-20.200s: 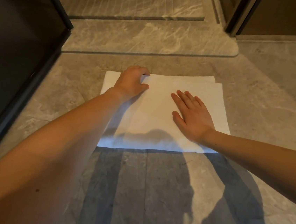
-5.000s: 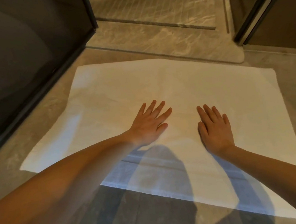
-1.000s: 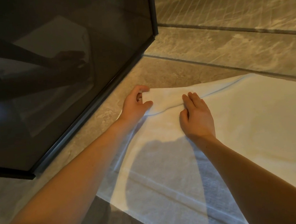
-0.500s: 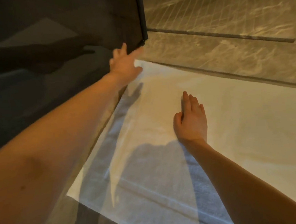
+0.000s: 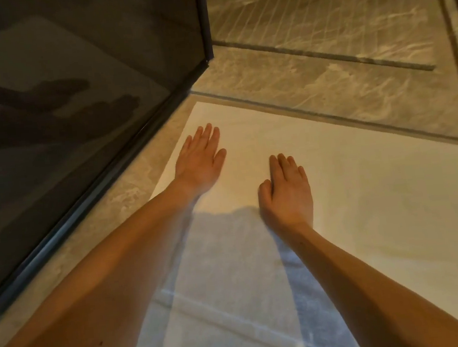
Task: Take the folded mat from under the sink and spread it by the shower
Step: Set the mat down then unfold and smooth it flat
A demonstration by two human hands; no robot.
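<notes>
Head view: half a second ago the left grip (image 5: 199,159) was lifted and reaching for the far corner of the mat (image 5: 366,201) beside the glass panel (image 5: 72,91). It is now lying on the mat, drawn back toward the person, with that corner at its 12 o'clock. A second ago this corner was folded over and pinched, and it is now lying flat. The right grip (image 5: 289,192) is staying roughly where it was, at 4 o'clock of the left one.

Both grips are fully open, palms down, fingers straight and close together. They are pressing on the mat and holding nothing. The right thumb is tucked in against the palm's edge.

The mat is lying spread on the floor (image 5: 136,188). Its far edge is running just beside the shower threshold (image 5: 326,84) at 12 to 2 o'clock. Its left edge is running near the glass panel at 9 o'clock, with a strip of bare floor between them.

The frame is cutting off the mat's right side. The forearms and a shadow are covering much of its near part. The left grip is slightly blurred. Dim reflections of the arms are showing in the glass.
</notes>
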